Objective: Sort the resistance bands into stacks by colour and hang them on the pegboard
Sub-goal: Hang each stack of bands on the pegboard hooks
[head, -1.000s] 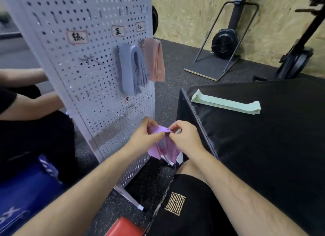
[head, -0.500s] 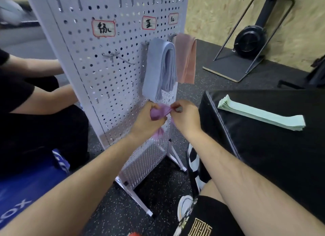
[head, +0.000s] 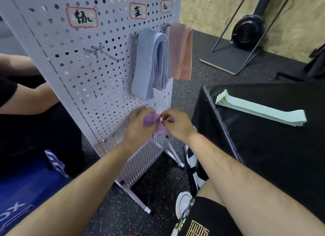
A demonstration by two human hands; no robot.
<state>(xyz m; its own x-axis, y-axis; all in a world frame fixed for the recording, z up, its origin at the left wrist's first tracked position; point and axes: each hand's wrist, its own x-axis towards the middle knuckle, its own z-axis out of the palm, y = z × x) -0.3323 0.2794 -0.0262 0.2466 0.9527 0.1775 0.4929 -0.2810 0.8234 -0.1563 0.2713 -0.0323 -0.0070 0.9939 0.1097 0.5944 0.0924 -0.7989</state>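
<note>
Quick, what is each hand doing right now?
Left hand: closed, gripping the purple bands.
Right hand: closed, pinching the same purple bands.

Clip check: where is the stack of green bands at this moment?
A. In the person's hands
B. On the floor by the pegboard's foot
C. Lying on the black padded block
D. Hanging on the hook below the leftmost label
C: the green bands lie flat on the black padded block; the left hook is bare, and the left hand and right hand grip a purple band.
</note>
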